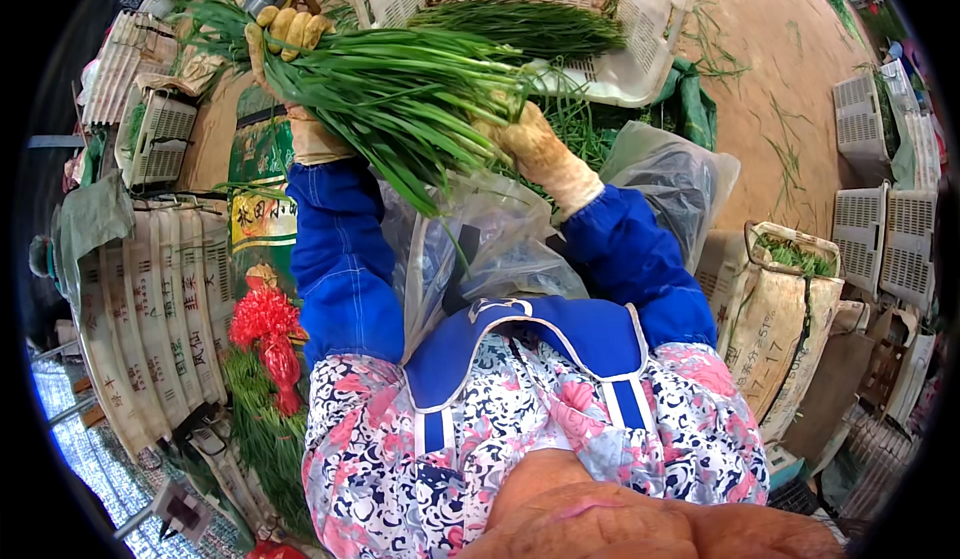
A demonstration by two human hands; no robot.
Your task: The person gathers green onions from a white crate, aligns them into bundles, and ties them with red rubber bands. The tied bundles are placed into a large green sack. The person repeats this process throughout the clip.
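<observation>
A large bunch of long green leafy stalks, like Chinese chives, (390,86) lies across both my hands. My left hand (289,34), in a yellowish work glove, grips its leafy end, fingers curled over the top. Around the pale stem ends at the other side, my right hand (529,135) is closed, in a stained glove. Just beyond the bunch, more stalks (525,26) lie in a white plastic crate (645,71). Loose green trimmings (577,124) are heaped below the crate's near edge. Clear plastic sheeting (495,236) covers my lap.
Stacked white crates (157,311) stand at the left, beside a red bundle of plastic ties (266,326) and more green stalks (262,409). At the right are a sack-wrapped crate (787,319) and further white crates (859,229). Scattered leaves lie on the brown floor (765,109).
</observation>
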